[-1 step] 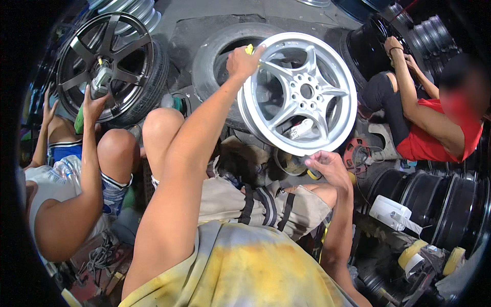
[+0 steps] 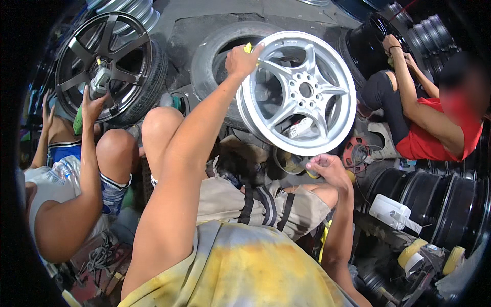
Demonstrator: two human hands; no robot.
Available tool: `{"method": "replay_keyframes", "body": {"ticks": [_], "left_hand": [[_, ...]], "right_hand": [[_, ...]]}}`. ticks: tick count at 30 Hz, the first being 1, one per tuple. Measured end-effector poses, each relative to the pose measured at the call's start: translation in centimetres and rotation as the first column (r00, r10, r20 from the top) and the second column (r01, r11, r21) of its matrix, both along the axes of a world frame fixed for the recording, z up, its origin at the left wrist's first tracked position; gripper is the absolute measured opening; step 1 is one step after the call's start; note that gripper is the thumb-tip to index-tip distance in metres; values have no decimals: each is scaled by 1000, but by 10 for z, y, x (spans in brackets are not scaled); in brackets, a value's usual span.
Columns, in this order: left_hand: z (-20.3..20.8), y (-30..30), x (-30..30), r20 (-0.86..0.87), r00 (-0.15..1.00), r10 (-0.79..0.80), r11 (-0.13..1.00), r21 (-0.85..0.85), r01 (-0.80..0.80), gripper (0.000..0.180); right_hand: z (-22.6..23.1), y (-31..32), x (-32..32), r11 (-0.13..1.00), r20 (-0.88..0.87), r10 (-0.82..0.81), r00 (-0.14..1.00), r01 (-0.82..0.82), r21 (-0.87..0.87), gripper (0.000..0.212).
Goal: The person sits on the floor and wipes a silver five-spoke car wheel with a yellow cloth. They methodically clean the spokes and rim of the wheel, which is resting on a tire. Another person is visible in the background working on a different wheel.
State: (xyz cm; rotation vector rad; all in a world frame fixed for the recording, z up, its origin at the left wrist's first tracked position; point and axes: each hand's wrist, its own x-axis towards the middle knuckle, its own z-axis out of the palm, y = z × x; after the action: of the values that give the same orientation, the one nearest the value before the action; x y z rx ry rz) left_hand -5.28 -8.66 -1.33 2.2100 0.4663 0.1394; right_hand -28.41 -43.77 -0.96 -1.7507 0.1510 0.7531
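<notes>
A silver multi-spoke alloy wheel rim [image 2: 288,107] leans in front of me against a tire [image 2: 204,61]. My left hand [image 2: 241,60] is closed over the rim's upper left edge, and a small yellow scrap [image 2: 248,48] pokes out between its fingers. Just below the rim's bottom edge, my right hand [image 2: 330,170] has its fingers and thumb drawn together, slightly apart from the metal. Whatever may sit in that pinch is too small to name. Through the spokes a white object with dark markings [image 2: 300,128] shows behind the rim.
At left, a co-worker holds a power tool [image 2: 99,82] against a dark wheel [image 2: 115,51]. A person in red [image 2: 434,123] handles a black rim [image 2: 373,46] at right. Nearby are a red reel [image 2: 355,153] with cable, black rims [image 2: 440,204] and a white device [image 2: 389,211].
My right fingertips have come slightly away from the rim's lower edge and are more curled. The rim and my left hand are nearly unmoved.
</notes>
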Motion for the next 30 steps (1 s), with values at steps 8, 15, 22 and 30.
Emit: {"method": "replay_keyframes", "body": {"ticks": [8,15,22,30], "left_hand": [[-6,-3,4,12,998,69,997,40,-69,72],[-1,0,2,-36,999,29,1000,-8,-29,75],[7,-2,-4,-50,999,19,999,-44,-21,72],[1,-5,-1,-33,999,40,999,-33,-41,75]], "right_hand": [[-190,4,-11,783,69,198,978,-115,-611,19],[-299,24,-27,552,334,307,891,119,-826,21],[-291,33,-33,640,327,251,911,97,-762,41],[-269,42,-36,720,445,155,882,208,-662,20]]}}
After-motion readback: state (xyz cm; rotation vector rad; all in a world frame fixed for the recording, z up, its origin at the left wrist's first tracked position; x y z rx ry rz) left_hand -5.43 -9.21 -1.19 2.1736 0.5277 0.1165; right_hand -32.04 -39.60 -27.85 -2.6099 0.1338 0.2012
